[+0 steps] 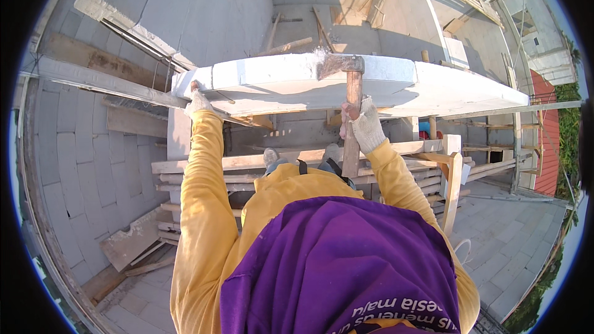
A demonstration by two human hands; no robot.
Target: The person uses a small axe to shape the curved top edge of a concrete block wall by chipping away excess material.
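My right hand (366, 127), in a pale knit glove with bare fingers showing, is wrapped round the wooden handle of a hatchet (352, 89). Its worn, rusty head lies against the top edge of a white block wall (266, 73), and white dust and crumbs show beside the blade. At the wall's left end, my left hand (198, 102), also gloved, grips the edge of the end block, one bare fingertip pointing up over it. Yellow sleeves cover both arms, and a purple cloth hides part of my body.
Below the wall, wooden scaffold beams (247, 162) run across near my feet. A timber post (453, 192) stands to the right. Grey block walls (80, 167) rise at left, and a long bar (93, 77) reaches the wall's left end. Boards (139, 238) lean at lower left.
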